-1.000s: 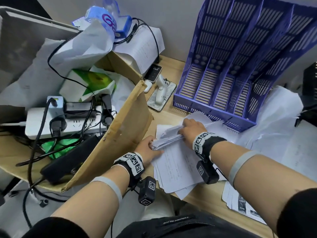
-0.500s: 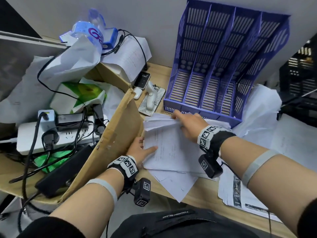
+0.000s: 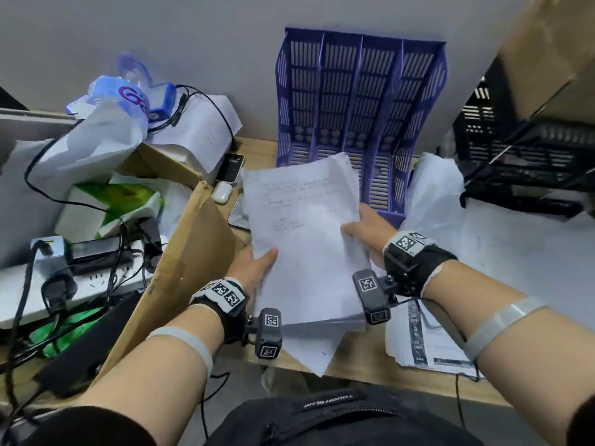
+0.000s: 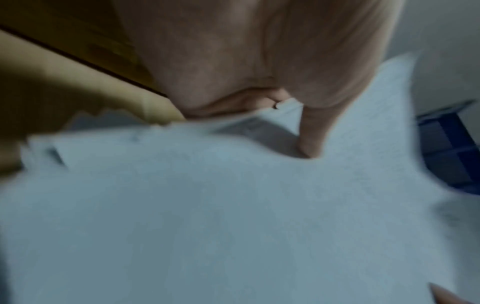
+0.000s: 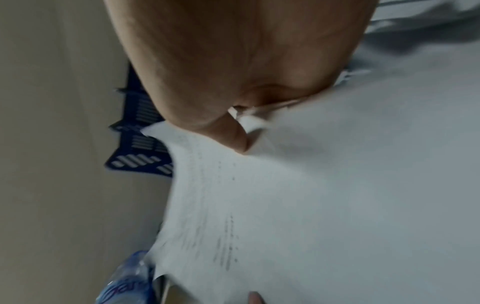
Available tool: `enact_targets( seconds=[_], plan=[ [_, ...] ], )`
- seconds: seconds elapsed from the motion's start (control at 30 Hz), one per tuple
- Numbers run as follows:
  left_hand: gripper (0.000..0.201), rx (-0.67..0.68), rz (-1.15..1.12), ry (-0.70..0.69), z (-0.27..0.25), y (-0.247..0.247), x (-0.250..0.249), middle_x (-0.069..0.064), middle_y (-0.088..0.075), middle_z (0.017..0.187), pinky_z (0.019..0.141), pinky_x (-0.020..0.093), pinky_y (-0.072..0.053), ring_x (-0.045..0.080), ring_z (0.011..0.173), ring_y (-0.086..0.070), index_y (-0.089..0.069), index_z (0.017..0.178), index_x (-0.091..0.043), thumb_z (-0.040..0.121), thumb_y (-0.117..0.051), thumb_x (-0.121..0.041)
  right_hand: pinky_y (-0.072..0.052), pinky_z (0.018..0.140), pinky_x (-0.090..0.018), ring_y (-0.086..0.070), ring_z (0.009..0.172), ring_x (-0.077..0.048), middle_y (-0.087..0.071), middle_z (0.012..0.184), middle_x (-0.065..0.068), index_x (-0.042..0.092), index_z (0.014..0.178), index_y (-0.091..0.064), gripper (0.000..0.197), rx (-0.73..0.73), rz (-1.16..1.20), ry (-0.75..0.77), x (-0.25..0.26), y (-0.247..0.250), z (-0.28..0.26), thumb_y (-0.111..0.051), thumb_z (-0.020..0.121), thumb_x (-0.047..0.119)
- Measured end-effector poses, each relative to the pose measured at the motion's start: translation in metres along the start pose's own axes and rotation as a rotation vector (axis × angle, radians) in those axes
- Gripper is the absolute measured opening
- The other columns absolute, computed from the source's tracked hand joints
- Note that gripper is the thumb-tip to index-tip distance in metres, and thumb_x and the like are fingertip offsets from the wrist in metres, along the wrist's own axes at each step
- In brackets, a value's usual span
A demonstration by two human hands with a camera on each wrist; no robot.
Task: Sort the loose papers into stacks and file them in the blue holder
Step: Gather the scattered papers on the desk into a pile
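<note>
— From above, what have they got?

— A stack of papers (image 3: 306,239) lifted off the desk (image 3: 354,365), just in front of the blue holder (image 3: 360,101). The left hand (image 3: 254,268) pinches its left edge, thumb on top; the right hand (image 3: 363,226) grips the right edge the same way. More sheets lie underneath and to the right.

— How should they go about it?

— I'd say square the edges first, tapping the bottom on the desk, then tip the stack upright so it slides into one slot.

— And the left wrist camera?

— Blurred, but the thumb (image 4: 309,142) presses down on the stack (image 4: 233,205), with a cardboard box (image 4: 78,86) flap close on the left. Little room that side.

— The right wrist?

— Thumb (image 5: 233,137) on the paper (image 5: 311,205), holder (image 5: 140,144) just beyond its far edge, a bottle (image 5: 124,283) farther off. The slots look open; the dividers could catch a corner.
</note>
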State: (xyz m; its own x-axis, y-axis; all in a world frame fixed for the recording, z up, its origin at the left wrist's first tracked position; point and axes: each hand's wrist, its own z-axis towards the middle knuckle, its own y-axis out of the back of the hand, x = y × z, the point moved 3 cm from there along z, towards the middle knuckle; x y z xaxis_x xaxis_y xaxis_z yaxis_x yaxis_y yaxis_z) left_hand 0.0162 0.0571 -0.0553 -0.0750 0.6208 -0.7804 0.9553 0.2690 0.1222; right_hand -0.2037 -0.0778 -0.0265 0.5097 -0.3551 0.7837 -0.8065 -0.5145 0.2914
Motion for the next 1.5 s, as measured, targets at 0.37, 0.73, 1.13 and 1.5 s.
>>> enact_targets(
  seconds=[0.37,0.73,1.13,1.5],
  plan=[
    [0.027,-0.043,0.756,-0.006,0.035,-0.015,0.012,0.017,-0.07,0.104,0.075,0.03,-0.044,0.03,0.09,-0.062,-0.069,0.093,-0.011,0.083,-0.056,-0.032,-0.056,0.091,-0.048,-0.069,0.092,-0.031,-0.066,0.084,-0.011,0.014,0.079,-0.061,0.012,0.224,-0.154,-0.481,-0.129,-0.032,-0.042,-0.069,0.074,0.023],
    [0.067,-0.041,0.595,0.074,0.034,-0.035,0.013,0.006,-0.05,0.115,0.08,0.033,-0.042,0.03,0.098,-0.056,-0.032,0.132,-0.009,0.082,-0.075,-0.021,-0.062,0.068,-0.041,-0.066,0.097,-0.035,-0.049,0.116,-0.017,0.012,0.119,-0.033,0.061,-0.106,0.327,-0.553,-0.137,-0.031,-0.047,-0.075,0.075,0.013],
    [0.055,0.191,0.026,-0.092,-0.003,-0.007,-0.017,0.016,-0.071,0.116,0.095,0.054,-0.052,0.038,0.106,-0.067,-0.063,0.122,-0.006,0.073,-0.078,-0.027,-0.053,0.069,-0.027,-0.064,0.079,-0.013,-0.067,0.092,0.0,0.011,0.116,-0.054,0.052,-0.175,0.234,-0.094,-0.087,-0.014,-0.039,-0.078,0.07,0.011],
    [0.043,-0.084,0.216,-0.388,-0.031,0.001,-0.047,-0.003,-0.064,0.109,0.092,0.014,-0.045,0.01,0.098,-0.06,-0.062,0.117,-0.014,0.078,-0.078,-0.003,-0.052,0.089,-0.039,-0.062,0.094,-0.022,-0.07,0.101,-0.007,0.02,0.101,-0.07,0.039,-0.199,0.338,0.214,-0.03,-0.019,-0.049,-0.06,0.066,0.006]
  ],
)
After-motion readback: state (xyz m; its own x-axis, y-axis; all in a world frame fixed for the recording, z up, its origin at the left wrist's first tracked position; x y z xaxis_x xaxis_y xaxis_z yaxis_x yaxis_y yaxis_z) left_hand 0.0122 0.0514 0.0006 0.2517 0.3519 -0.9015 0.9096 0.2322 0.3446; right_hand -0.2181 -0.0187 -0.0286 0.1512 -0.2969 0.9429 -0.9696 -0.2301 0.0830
